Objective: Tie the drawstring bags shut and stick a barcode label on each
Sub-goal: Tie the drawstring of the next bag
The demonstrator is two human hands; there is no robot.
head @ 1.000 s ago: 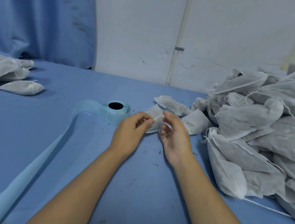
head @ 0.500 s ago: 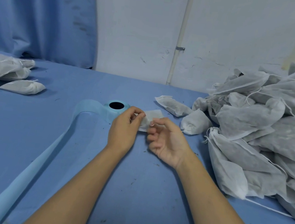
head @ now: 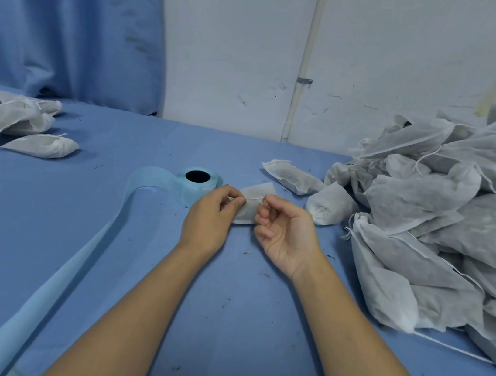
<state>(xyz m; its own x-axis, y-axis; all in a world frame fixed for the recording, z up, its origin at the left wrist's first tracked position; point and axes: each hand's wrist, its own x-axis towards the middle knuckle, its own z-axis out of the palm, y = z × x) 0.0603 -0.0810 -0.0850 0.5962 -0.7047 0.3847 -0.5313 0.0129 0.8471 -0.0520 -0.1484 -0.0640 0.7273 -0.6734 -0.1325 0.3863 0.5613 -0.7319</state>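
Observation:
A small white drawstring bag (head: 254,198) lies on the blue table (head: 75,227) just past my hands. My left hand (head: 209,219) pinches the drawstring at the bag's left side with thumb and forefinger. My right hand (head: 286,234), palm turned up with fingers curled, pinches the string's other end a short way to the right. A light blue label roll (head: 198,182) stands left of the bag, its backing strip (head: 69,274) trailing toward the near left edge.
A big heap of white bags (head: 446,222) fills the right side, with loose strings hanging out. Two single bags (head: 292,178) lie beside it. A smaller group of bags (head: 10,122), one showing a barcode label, lies at far left. A wall and blue curtain stand behind.
Both hands drew slightly toward me and left with the bag. My right hand has turned palm up, and the two hands have separated a little along the string.

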